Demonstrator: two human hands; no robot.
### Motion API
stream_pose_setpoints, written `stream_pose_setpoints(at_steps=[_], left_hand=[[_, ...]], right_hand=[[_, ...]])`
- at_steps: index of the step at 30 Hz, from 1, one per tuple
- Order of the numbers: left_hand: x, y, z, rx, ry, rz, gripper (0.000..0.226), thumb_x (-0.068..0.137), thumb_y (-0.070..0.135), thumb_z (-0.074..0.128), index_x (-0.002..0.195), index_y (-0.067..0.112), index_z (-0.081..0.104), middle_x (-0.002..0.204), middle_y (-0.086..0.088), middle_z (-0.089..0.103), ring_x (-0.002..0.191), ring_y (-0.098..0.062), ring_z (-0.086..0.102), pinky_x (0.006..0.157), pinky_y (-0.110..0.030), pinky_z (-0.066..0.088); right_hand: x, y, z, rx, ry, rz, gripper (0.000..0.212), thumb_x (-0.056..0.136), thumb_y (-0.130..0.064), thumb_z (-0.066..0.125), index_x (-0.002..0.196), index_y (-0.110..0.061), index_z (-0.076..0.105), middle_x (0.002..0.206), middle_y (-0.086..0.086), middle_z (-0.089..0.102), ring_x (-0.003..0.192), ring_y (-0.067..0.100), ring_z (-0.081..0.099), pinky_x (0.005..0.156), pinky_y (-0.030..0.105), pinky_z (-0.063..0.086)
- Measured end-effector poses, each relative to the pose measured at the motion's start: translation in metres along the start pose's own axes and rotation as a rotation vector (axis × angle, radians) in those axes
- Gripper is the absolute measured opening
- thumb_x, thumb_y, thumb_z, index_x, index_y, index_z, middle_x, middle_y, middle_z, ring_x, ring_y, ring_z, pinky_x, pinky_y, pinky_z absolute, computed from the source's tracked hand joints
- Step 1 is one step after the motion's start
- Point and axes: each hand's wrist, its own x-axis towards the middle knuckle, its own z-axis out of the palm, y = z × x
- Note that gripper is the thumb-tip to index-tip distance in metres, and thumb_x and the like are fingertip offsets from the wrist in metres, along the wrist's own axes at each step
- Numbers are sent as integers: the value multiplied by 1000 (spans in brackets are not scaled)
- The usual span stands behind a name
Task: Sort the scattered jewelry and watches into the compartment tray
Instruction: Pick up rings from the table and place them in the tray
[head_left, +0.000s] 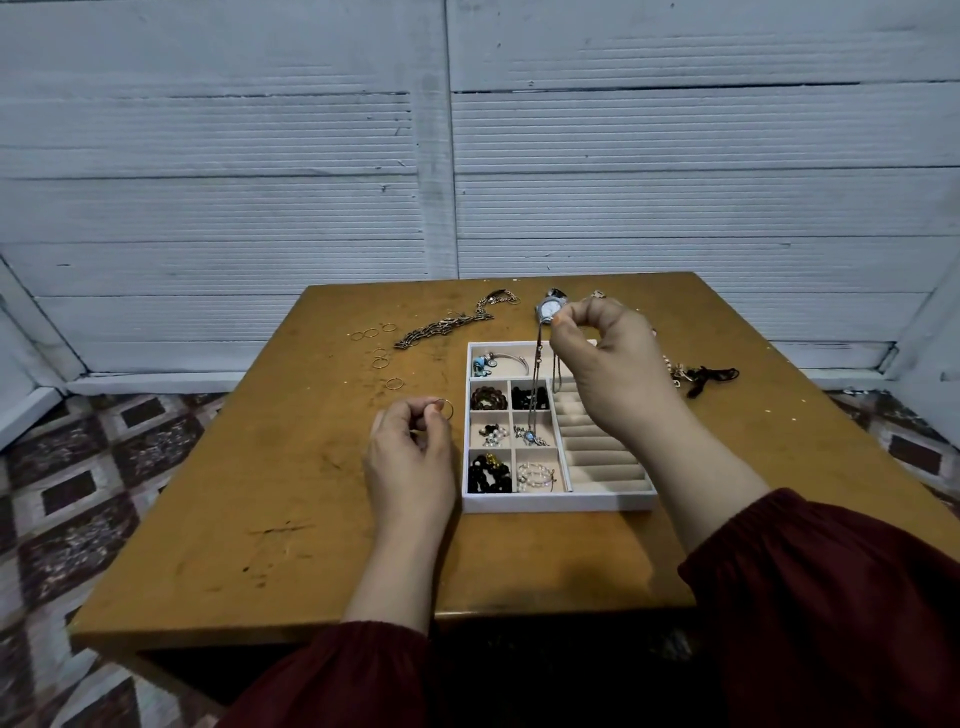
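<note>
A white compartment tray (556, 503) lies on the wooden table (291, 499), with beads, bracelets and earrings in its small cells. My right hand (608, 364) is raised above the tray and pinches a thin silver necklace (535, 395) by its chain. The blue pendant hangs down into a middle cell. Left of the tray, my left hand (410, 452) pinches a thin gold ring (447, 409). A silver watch (549, 307) lies beyond the tray.
Several gold rings (379, 358) are scattered at the table's far left, next to a heavy chain (441, 327). A black cord piece (706, 376) and a pale bracelet lie right of the tray. The ring-roll section (597, 447) takes up the tray's right side.
</note>
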Motion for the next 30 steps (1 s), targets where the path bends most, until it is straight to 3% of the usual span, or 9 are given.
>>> stream_pose_setpoints(at_steps=[3, 6, 9, 13, 17, 20, 22, 25, 30], left_hand=[[0, 0, 0, -1, -1, -3, 13, 92, 15, 54, 92, 20, 66, 98, 0, 65, 83, -5, 56, 67, -11, 38], [1, -2, 1, -5, 3, -1, 13, 92, 16, 54, 91, 20, 66, 97, 0, 65, 84, -8, 57, 68, -14, 40], [1, -5, 1, -11, 10, 21, 13, 92, 15, 54, 89, 19, 67, 95, -2, 66, 86, -16, 60, 71, -24, 43], [1, -4, 1, -16, 15, 28, 14, 91, 13, 55, 88, 20, 67, 94, -2, 66, 87, -16, 59, 73, -25, 42], [1, -4, 1, -19, 20, 26, 14, 91, 13, 55, 89, 19, 68, 95, -2, 66, 87, -16, 59, 73, -24, 41], [1, -4, 1, -8, 19, 20, 14, 91, 14, 55, 88, 21, 67, 95, -1, 66, 86, -15, 58, 72, -24, 40], [1, -3, 1, -7, 24, 17, 14, 91, 14, 55, 88, 21, 67, 95, -1, 66, 85, -15, 58, 71, -23, 39], [1, -3, 1, -6, 22, 19, 14, 91, 14, 55, 88, 20, 67, 95, -1, 66, 86, -16, 59, 73, -26, 42], [1, -3, 1, -11, 16, 18, 14, 91, 15, 55, 88, 22, 66, 95, -1, 66, 85, -15, 58, 73, -27, 44]], right_hand=[[-1, 7, 4, -19, -17, 29, 21, 83, -28, 60, 63, -29, 58, 84, -11, 55, 101, 23, 51, 95, 40, 41], [-3, 12, 7, -33, -28, 63, 8, 69, -46, 52, 66, -48, 60, 79, -13, 52, 86, 17, 45, 87, 41, 41], [-5, 17, 9, -68, -34, 70, 12, 65, -51, 50, 63, -45, 59, 82, -12, 55, 100, 25, 53, 100, 51, 39], [-7, 28, 11, -137, -43, 69, 17, 80, -38, 57, 64, -32, 54, 98, -3, 59, 116, 28, 48, 105, 53, 33], [-10, 35, 13, -147, -50, 107, 18, 66, -58, 48, 69, -45, 60, 107, 2, 61, 115, 31, 48, 103, 50, 36], [-12, 40, 12, -206, -71, 91, 20, 83, -38, 58, 64, -33, 56, 104, -5, 58, 117, 22, 41, 102, 35, 27], [-14, 41, 10, -291, -89, 88, 21, 89, -31, 58, 68, -31, 55, 104, -9, 53, 117, 15, 33, 87, 25, 16], [-14, 44, 11, -379, -112, 105, 17, 88, -32, 59, 71, -30, 55, 101, -12, 51, 116, 12, 28, 76, 23, 10], [-15, 48, 10, -510, -116, 63, 12, 86, -35, 61, 76, -29, 60, 107, -10, 56, 120, 16, 28, 75, 23, 8]])
